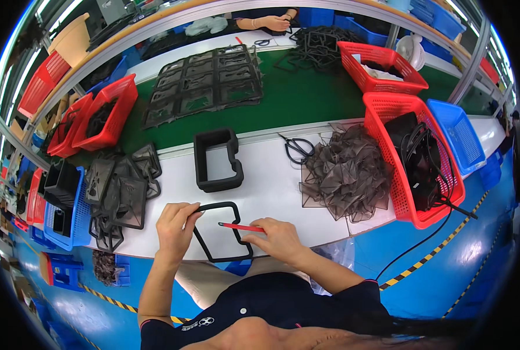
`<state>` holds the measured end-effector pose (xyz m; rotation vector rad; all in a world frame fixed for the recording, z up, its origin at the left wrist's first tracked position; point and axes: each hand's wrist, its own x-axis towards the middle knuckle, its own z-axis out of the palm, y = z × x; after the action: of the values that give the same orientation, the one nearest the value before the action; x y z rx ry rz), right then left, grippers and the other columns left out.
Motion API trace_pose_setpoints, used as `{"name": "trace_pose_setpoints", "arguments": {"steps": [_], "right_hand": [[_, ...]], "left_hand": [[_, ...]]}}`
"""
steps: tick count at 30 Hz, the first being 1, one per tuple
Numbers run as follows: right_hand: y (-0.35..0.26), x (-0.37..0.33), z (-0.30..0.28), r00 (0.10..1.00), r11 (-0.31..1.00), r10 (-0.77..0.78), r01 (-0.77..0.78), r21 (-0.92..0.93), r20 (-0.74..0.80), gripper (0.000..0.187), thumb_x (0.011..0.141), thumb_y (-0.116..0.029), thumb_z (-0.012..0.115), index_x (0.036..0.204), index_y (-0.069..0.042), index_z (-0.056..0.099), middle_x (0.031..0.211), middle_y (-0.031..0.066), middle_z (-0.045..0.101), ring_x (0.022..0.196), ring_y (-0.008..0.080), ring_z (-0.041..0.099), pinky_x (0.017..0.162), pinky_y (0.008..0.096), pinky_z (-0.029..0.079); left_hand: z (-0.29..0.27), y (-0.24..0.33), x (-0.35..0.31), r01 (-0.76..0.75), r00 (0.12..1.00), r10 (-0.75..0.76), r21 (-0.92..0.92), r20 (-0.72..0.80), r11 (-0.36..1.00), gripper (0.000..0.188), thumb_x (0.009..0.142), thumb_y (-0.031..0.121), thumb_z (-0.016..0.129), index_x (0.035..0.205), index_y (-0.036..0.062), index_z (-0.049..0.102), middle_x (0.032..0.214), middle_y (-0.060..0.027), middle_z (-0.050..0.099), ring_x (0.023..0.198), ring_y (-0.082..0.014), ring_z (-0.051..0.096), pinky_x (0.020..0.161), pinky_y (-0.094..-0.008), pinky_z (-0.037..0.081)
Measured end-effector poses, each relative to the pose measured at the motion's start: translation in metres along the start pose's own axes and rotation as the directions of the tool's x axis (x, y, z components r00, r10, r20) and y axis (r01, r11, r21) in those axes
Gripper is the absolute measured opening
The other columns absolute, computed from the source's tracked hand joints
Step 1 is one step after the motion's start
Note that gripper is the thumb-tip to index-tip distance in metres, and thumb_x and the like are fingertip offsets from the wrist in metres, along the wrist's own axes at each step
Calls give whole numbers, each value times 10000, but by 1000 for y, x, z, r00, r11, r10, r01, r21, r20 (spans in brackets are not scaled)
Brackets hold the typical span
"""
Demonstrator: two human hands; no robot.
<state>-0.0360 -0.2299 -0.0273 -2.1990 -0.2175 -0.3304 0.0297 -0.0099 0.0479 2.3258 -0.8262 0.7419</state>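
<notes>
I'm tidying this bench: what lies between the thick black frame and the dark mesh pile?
In the head view, black-handled scissors lie between the thick black frame and the mesh pile, close to the pile, on the white tabletop.

We look down from the person's head through one wide fisheye lens, close above the left hand [177, 226] and right hand [278, 238], facing forward across the white tabletop [265, 181] to the green strip [312, 96] beyond.

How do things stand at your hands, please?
Left hand gripping thin black frame. Right hand holding red tool, tip over opening. Thicker frame beyond, not blocking.
</notes>
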Motion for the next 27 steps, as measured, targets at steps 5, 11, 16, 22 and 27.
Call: {"name": "trace_pose_setpoints", "arguments": {"steps": [5,11,16,22,27], "right_hand": [[-4,28,3,992,992,64,-75,104,109,266,780,-291,696,820,-32,652,518,45,463,455,173,424,459,305,343],[-24,86,-37,976,932,172,-117,343,-134,303,775,-321,709,853,-33,656,488,18,379,438,119,346,434,293,288],[-14,99,-38,987,934,154,-163,319,55,347,779,-317,712,731,10,606,476,17,368,459,100,317,431,293,270],[-13,137,-36,961,931,247,-271,246,123,305,785,-265,677,753,31,613,508,45,459,469,117,379,453,306,337],[-31,148,-34,950,894,262,-306,328,172,690,784,-234,629,1350,46,352,655,98,573,544,164,568,562,304,462]], "left_hand": [[-17,-10,54,94,993,-98,-69,-58,993,153,712,-16,712,856,-7,661,760,-89,626,646,-163,602,572,-258,472],[-21,-13,115,280,960,-271,-305,70,910,98,788,6,672,884,-9,669,755,-17,626,636,-53,558,563,-201,475],[-10,-21,145,299,954,-282,-374,100,878,116,793,48,678,894,-9,677,728,-16,636,621,-56,558,547,-200,462],[32,-92,161,450,874,-404,-139,270,882,180,776,144,705,869,-9,692,658,-39,622,571,-71,527,509,-229,444],[61,-119,161,444,865,-365,-187,345,876,151,760,125,717,864,16,701,667,-41,620,570,-84,529,501,-241,438]]}}
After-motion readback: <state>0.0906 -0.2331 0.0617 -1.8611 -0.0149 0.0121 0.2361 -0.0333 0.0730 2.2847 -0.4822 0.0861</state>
